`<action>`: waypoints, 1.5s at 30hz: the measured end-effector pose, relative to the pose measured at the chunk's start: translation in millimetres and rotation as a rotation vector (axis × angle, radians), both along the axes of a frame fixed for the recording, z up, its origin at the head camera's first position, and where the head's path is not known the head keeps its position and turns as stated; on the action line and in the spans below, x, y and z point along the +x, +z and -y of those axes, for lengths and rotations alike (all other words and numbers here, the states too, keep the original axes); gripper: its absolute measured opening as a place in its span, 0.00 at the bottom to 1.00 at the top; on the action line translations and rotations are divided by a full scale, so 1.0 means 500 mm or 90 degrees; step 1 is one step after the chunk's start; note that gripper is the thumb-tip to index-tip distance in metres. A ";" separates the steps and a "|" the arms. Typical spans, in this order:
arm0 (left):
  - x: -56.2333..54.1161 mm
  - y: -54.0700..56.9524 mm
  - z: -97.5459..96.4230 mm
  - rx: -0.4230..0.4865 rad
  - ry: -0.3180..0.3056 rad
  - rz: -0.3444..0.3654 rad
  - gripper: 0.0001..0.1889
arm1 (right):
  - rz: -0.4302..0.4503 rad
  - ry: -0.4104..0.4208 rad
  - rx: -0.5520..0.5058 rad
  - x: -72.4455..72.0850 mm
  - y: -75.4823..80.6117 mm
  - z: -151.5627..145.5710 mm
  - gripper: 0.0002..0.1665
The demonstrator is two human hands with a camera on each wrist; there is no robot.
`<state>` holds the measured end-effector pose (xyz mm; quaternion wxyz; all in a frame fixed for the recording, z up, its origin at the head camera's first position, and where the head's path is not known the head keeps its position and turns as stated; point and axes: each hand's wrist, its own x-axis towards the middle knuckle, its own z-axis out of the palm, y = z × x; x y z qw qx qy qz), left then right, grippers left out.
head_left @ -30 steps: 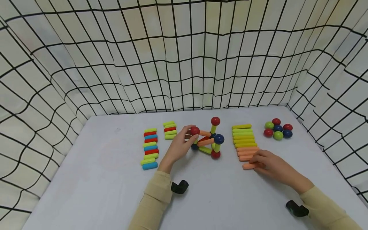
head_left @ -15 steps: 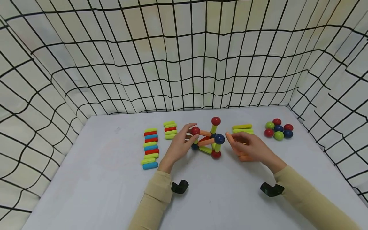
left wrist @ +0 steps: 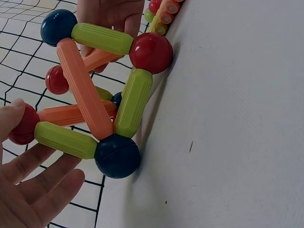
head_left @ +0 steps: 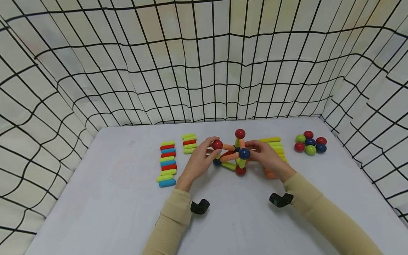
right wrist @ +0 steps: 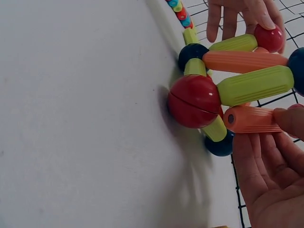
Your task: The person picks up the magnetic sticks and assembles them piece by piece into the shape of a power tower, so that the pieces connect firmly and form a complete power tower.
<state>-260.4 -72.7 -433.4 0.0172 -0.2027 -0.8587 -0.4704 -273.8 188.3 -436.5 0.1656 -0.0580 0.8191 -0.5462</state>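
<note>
A frame of magnetic sticks and balls stands mid-table, its blue ball [head_left: 244,153] and lower red ball [head_left: 241,171] facing me. At its left, my left hand [head_left: 200,157] pinches a red ball [left wrist: 23,126] between thumb and forefinger, the other fingers spread below. My right hand [head_left: 268,156] grips an orange magnetic stick [right wrist: 254,119] at the frame's right side. The stick's bare end, with a grey magnet spot, is near the lower red ball [right wrist: 194,101] in the right wrist view. Green sticks [left wrist: 134,103] and orange sticks [left wrist: 84,88] join the balls.
Rows of short coloured sticks [head_left: 168,161] lie left of the frame. Yellow and orange sticks [head_left: 276,144] lie at the right, partly behind my right hand. Loose balls [head_left: 310,142] cluster at the back right. Black-lined netting [head_left: 204,78] encloses the white table [head_left: 121,205].
My right hand has picked up an orange stick from the row at the right and carried it left to the frame. The left hand has stayed on the red ball.
</note>
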 end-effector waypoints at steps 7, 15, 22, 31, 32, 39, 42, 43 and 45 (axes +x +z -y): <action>-0.001 0.002 -0.002 -0.001 0.000 -0.005 0.24 | 0.018 -0.005 -0.036 0.000 -0.012 0.013 0.35; -0.001 0.001 -0.002 -0.003 0.004 -0.003 0.23 | 0.009 -0.002 -0.044 0.001 -0.018 0.013 0.35; -0.002 -0.001 0.002 -0.004 -0.002 0.044 0.30 | 0.022 0.018 -0.038 -0.003 -0.014 0.007 0.33; 0.005 -0.006 0.004 -0.110 0.052 0.160 0.13 | 0.038 0.036 -0.026 -0.014 -0.012 -0.007 0.26; 0.005 -0.007 0.004 -0.121 0.042 0.175 0.12 | 0.034 0.033 -0.015 -0.018 -0.015 -0.008 0.25; 0.004 -0.007 0.000 -0.150 -0.023 0.203 0.11 | -0.010 0.053 0.073 -0.039 -0.024 -0.002 0.34; 0.004 -0.012 -0.002 -0.155 -0.004 0.185 0.12 | -0.015 0.068 0.089 -0.042 -0.022 0.005 0.34; 0.004 -0.014 -0.003 -0.156 0.005 0.177 0.13 | -0.014 0.068 0.100 -0.042 -0.021 0.006 0.33; 0.003 -0.017 -0.004 -0.151 0.019 0.167 0.13 | -0.018 0.066 0.121 -0.040 -0.019 0.006 0.32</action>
